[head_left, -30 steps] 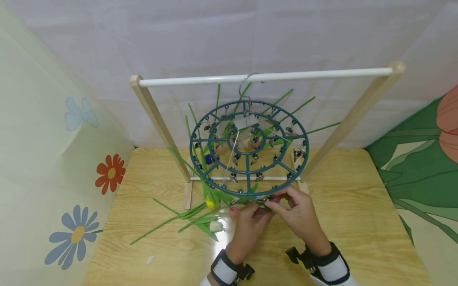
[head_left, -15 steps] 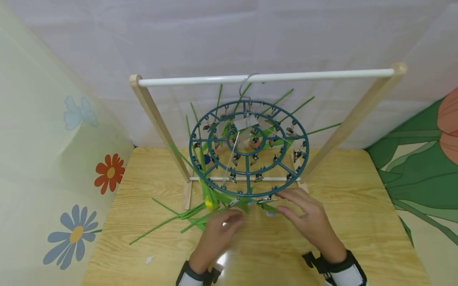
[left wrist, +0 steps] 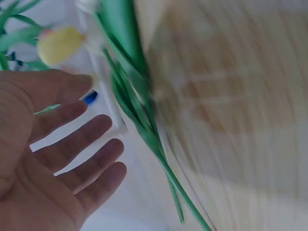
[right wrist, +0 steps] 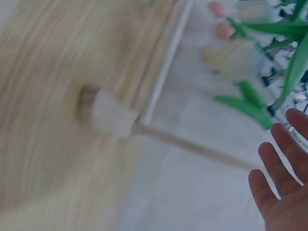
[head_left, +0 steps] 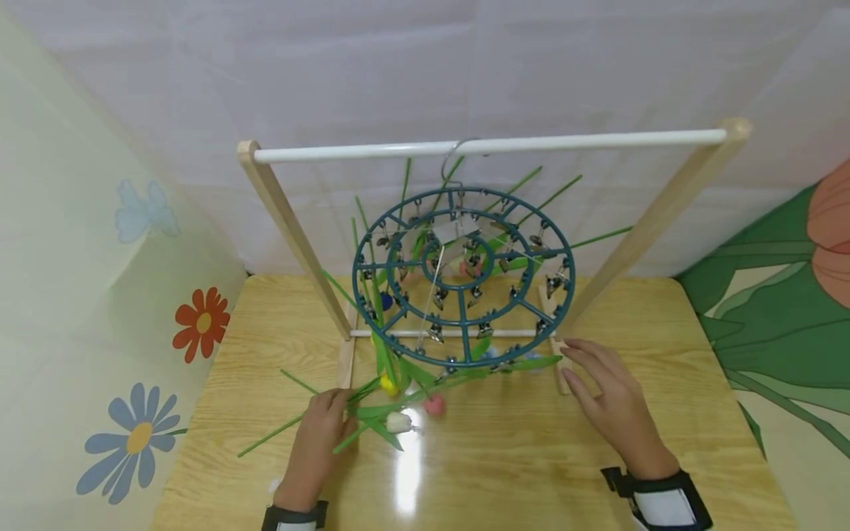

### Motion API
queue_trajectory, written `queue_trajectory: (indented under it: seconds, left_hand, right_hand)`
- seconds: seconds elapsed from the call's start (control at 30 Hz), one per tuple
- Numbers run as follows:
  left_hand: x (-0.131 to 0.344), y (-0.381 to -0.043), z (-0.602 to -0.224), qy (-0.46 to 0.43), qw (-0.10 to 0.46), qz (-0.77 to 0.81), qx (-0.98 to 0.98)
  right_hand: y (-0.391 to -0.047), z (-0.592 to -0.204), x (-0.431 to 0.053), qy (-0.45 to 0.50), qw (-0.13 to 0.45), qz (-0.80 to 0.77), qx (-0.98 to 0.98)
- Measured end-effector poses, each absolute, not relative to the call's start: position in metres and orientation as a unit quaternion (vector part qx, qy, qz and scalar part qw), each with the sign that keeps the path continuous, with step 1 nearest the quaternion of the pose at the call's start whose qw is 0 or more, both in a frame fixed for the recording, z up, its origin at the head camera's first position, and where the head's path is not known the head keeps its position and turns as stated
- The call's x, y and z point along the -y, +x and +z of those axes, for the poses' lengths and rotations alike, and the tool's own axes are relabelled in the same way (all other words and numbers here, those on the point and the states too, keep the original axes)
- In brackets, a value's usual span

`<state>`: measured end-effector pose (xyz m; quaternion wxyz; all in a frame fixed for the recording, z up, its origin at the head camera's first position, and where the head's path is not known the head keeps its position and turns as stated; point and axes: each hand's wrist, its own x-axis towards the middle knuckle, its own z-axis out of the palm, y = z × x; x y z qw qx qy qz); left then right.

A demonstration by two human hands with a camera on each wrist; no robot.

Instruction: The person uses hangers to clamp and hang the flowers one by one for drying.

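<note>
My left hand (head_left: 322, 435) is over the stems at the left of the table, fingers slightly bent and spread. In the left wrist view it holds nothing, beside crossing green tulip stems (left wrist: 156, 149). A white tulip (head_left: 399, 422) and a pink tulip (head_left: 434, 405) lie nearby. My right hand (head_left: 611, 402) is held right of the round clip hanger (head_left: 465, 343), fingers loosely extended and touching nothing. At the hanger's front rim a green leaf (head_left: 536, 363) sticks out sideways, with pale blue petals close by. A yellow tulip (head_left: 389, 383) shows below the front left rim.
The hanger hooks onto the white rod (head_left: 564, 140) of a wooden rack with a left post (head_left: 292, 228) and right post (head_left: 657, 221). Several green stems stick up behind it. Small metal clips hang round its rings. A white wall cloth (head_left: 564, 66) backs the table.
My hands have parted from the clip at the front rim. The left has moved left and down to the stems; the right has drawn back to the right.
</note>
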<state>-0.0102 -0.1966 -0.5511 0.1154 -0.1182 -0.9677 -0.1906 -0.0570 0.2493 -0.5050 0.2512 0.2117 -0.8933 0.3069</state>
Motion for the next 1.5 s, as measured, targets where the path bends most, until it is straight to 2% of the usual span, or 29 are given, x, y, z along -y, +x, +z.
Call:
queue_trajectory:
  seconds: [0.2,0.5,0.63,0.97,1.13,1.3,1.5]
  left_hand:
    - [0.213,-0.014,-0.560,-0.110,0.113,-0.127,0.979]
    - [0.224,-0.024,-0.569,-0.125,0.126,-0.071,0.982]
    - [0.228,-0.025,-0.565,-0.129,0.130,-0.082,0.980]
    - [0.226,-0.020,-0.542,-0.150,0.185,-0.091,0.967]
    - [0.218,-0.017,-0.530,-0.161,0.207,-0.097,0.960]
    - [0.209,-0.014,-0.521,-0.191,0.233,-0.111,0.947]
    - [0.187,-0.011,-0.523,-0.212,0.187,-0.136,0.949]
  right_hand:
    - [-0.058,-0.523,-0.261,0.182,0.243,0.256,0.918]
    - [-0.046,-0.543,-0.260,0.154,0.179,0.229,0.945]
    - [-0.041,-0.547,-0.254,0.153,0.182,0.233,0.943]
    - [-0.022,-0.537,-0.228,0.140,0.201,0.241,0.939]
    - [-0.015,-0.533,-0.219,0.171,0.235,0.252,0.923]
    - [-0.009,-0.531,-0.207,0.235,0.208,0.260,0.913]
    - [-0.004,-0.533,-0.181,0.311,0.211,0.250,0.892]
